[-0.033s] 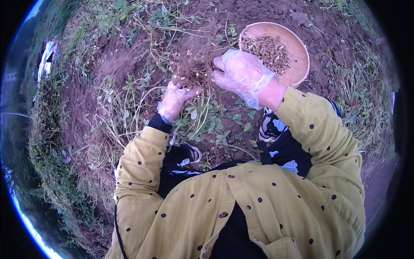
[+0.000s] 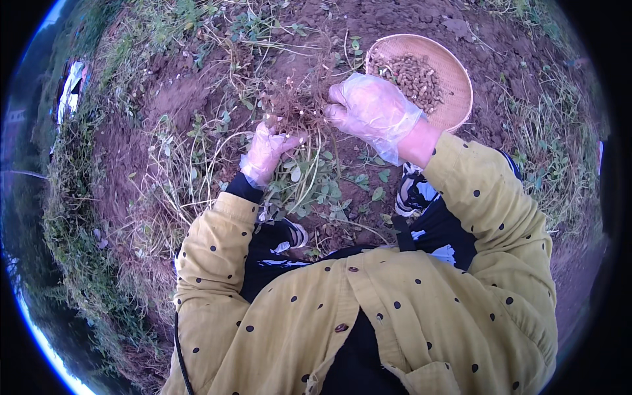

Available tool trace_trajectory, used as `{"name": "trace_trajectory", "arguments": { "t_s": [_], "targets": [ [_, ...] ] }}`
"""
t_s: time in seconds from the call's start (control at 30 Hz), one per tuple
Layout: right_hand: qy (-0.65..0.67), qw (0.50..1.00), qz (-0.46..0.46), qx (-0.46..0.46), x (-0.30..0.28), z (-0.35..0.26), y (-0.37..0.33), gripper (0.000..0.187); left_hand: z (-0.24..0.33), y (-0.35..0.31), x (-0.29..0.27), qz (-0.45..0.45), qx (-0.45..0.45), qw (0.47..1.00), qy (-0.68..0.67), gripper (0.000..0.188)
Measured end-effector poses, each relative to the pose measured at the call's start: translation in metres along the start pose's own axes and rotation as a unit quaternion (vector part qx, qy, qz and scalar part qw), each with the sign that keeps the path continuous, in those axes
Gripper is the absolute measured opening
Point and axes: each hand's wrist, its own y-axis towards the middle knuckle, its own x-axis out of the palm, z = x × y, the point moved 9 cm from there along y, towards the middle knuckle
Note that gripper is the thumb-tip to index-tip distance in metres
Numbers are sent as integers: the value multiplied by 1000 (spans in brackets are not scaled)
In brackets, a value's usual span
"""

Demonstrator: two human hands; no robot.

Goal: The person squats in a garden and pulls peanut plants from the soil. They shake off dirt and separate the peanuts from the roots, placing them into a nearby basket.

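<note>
My left hand (image 2: 264, 155), in a clear plastic glove, is closed around the stems of an uprooted peanut plant (image 2: 299, 113) just below its roots. The brown, soil-covered root tangle points away from me, and its green leaves (image 2: 306, 187) hang toward my feet. A few pale bits show among the roots. My right hand (image 2: 375, 113), gloved the same way, is at the right side of the roots with thumb and fingers pinched together. What lies between those fingertips is hidden. Just beyond this hand stands a round woven basket (image 2: 455, 79) holding many peanuts (image 2: 413, 78).
Brown soil (image 2: 184, 95) surrounds me, strewn with pulled plants and dry stems (image 2: 187, 178). My shoes (image 2: 409, 194) are close below the plant. Weeds (image 2: 85, 250) grow thickly along the left, with more grass (image 2: 550, 145) at the right.
My right hand has shifted very slightly to the right, away from the roots. My left hand and the basket stay where they were.
</note>
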Motion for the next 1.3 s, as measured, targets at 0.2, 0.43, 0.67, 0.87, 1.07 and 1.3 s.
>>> {"name": "trace_trajectory", "arguments": {
  "t_s": [0.2, 0.43, 0.67, 0.87, 1.07, 1.3],
  "targets": [
    [-10, 992, 68, 109, -84, 84, 4, 23, 1, -2, -25, 47, -90, 991, -90, 35],
    [23, 995, 24, 97, -43, 82, -4, 25, -6, -1, 14, 22, -140, 968, -207, 54],
    [300, 943, -114, 85, 41, 8, -13, 24, 56, -28, 22, -28, 430, 863, 262, 42],
    [183, 965, -150, 117, 45, 17, -10, 28, 55, -28, 14, -2, 399, 864, 307, 46],
    [172, 976, -107, 81, 38, 15, -7, 33, 54, -26, 8, 35, 328, 932, 152, 33],
    [232, 964, -51, 117, 32, 17, -6, 44, 11, 3, 16, 43, -10, 960, -276, 22]
  ]
}}
